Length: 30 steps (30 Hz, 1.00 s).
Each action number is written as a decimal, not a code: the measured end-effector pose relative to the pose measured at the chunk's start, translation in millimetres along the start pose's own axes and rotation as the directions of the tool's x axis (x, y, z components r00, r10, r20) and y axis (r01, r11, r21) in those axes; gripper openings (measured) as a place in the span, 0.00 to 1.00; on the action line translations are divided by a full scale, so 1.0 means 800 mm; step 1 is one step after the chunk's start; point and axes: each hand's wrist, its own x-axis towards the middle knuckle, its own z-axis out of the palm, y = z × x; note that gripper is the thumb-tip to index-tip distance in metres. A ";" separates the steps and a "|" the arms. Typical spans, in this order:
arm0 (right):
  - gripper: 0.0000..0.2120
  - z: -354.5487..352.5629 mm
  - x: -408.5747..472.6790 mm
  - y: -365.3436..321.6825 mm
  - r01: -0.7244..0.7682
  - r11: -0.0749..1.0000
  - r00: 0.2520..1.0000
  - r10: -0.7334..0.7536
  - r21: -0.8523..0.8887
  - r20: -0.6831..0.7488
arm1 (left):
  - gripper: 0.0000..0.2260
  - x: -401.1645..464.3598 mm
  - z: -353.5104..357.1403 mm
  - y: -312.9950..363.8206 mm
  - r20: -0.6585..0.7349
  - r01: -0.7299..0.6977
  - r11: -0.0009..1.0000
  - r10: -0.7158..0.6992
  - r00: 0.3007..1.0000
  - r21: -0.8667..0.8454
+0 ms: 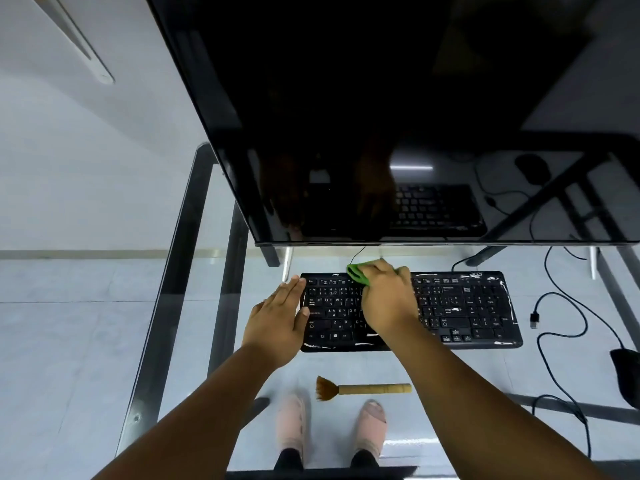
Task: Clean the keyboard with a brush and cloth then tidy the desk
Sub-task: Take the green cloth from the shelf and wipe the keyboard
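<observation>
Right hand (386, 296) presses green cloth (358, 273) on keyboard (467, 306); left hand (277, 320) steadies it

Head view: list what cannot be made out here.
- Keyboard middle keys: covered by the right hand.
- Green cloth: mostly hidden under that hand.
- Mouse: cut off by the right edge.
- Keyboard's left edge: under the left hand.
- Key legends: too small to read.

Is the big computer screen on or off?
Off. The monitor is dark all over and only mirrors the keyboard and desk.
</observation>
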 end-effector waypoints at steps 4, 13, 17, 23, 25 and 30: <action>0.27 0.001 -0.004 -0.027 0.228 0.973 0.973 -0.229 0.022 0.034 | 0.25 -0.001 0.001 -0.005 0.000 -0.021 1.000 0.021 1.000 -0.009; 0.27 0.004 0.009 -0.020 0.095 0.995 0.995 -0.095 -0.014 -0.011 | 0.24 -0.001 -0.002 -0.019 0.014 -0.048 0.998 0.049 0.999 -0.029; 0.29 0.007 -0.003 -0.045 0.299 0.953 0.953 -0.301 0.036 0.037 | 0.25 -0.001 -0.003 -0.020 0.032 -0.049 0.998 0.050 0.998 -0.032; 0.26 0.016 -0.011 -0.024 0.115 0.990 0.987 -0.104 0.084 -0.121 | 0.25 -0.002 -0.004 -0.024 0.043 -0.076 0.996 0.078 0.996 -0.054; 0.26 0.018 -0.004 -0.040 0.121 0.990 0.988 -0.113 0.070 -0.109 | 0.25 -0.004 -0.004 -0.026 0.041 -0.074 0.994 0.078 0.996 -0.082; 0.26 0.019 -0.012 -0.040 0.386 0.920 0.922 -0.383 0.063 -0.052 | 0.24 -0.011 -0.001 -0.033 -0.017 -0.027 0.975 0.024 1.000 -0.222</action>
